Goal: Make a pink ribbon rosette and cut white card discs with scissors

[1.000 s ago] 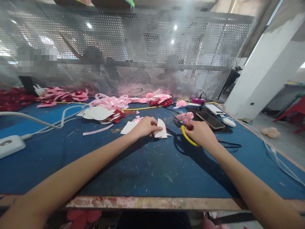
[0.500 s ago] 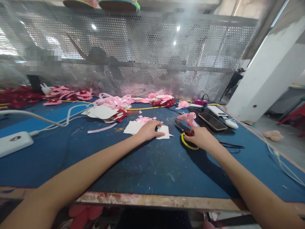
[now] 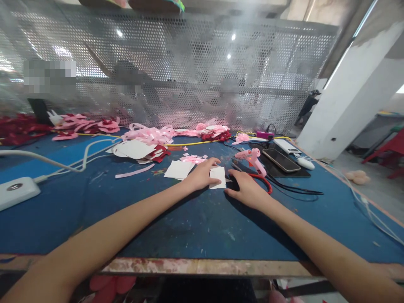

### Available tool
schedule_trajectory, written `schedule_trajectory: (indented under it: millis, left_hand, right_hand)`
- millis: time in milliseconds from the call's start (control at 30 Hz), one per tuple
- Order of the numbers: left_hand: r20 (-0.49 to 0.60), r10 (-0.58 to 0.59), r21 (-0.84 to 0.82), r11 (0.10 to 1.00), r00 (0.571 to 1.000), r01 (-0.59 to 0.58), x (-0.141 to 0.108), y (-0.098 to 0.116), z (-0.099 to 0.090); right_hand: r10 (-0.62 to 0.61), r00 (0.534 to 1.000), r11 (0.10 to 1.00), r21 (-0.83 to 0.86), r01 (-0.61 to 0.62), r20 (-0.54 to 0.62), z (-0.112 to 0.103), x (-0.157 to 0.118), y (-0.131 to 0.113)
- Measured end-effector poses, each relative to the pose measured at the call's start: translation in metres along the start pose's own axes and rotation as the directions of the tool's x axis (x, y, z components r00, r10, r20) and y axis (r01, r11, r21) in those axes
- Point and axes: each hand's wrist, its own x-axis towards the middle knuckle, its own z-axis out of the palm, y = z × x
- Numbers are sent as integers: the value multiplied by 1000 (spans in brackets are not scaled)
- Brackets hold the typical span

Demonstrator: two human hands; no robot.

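My left hand (image 3: 202, 175) rests at the left edge of a small white card (image 3: 218, 180), thumb and fingers apart around it. To the right of this card my right hand (image 3: 248, 187) hovers open, fingertips close to the card's edge, holding nothing visible. Scissors lie just behind the right hand; their red handle (image 3: 267, 184) shows, while the rest is partly hidden. A pink glue gun (image 3: 253, 159) is a little farther back. More white cards (image 3: 178, 169) lie left of my left hand, with small pink pieces (image 3: 193, 158) behind them.
A stack of white shapes (image 3: 134, 150) and pink ribbons (image 3: 148, 134) sit at the back left. A phone (image 3: 281, 160), a white power bank (image 3: 286, 147) and black cables lie on the right. Behind the table (image 3: 189, 227) stands a perforated metal screen (image 3: 189, 71). A white power strip (image 3: 17, 191) is at left.
My right hand has let go of the scissors and moved left towards the white card. The scissors now lie by the glue gun. My left hand has spread slightly at the card.
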Motion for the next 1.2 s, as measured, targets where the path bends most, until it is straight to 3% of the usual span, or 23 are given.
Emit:
schedule_trajectory:
  millis: [100,267,433,667,767,967,1100,1167,1200]
  left_hand:
    - [3,-46,-101,994,999,46,1,-2,4]
    - [-26,-11,-182,983,1000,6,-3,-8,8]
    - [-93,62,-136,988,994,-74,-13,-4,8]
    - [-147,113,-196,971,983,-140,-17,-6,10]
    - [-172,80,-246,962,982,-121,-18,-11,11]
    - [-281,23,-234,968,960,-91,-19,-11,14]
    - [-308,-151,-452,892,939,-4,-17,-9,13]
    - [-296,-226,-549,836,928,28,-16,-9,12]
    - [-289,-243,-568,822,926,38,-15,-10,12]
  right_hand:
    - [8,1000,984,177,-8,-1,3,6,-7]
    - [286,958,840,475,-261,19,8,28,-11]
    - [418,900,716,564,-411,125,6,58,-15]
    - [435,815,609,541,-580,383,-2,83,-25]
    - [411,799,616,513,-598,438,0,84,-21]
    - [367,834,709,456,-537,412,-8,80,-21]
    - [323,867,791,395,-467,379,-49,64,-26]
    - [217,863,891,268,-366,456,-75,43,-26]
    - [125,820,943,189,-272,559,-87,30,-27]
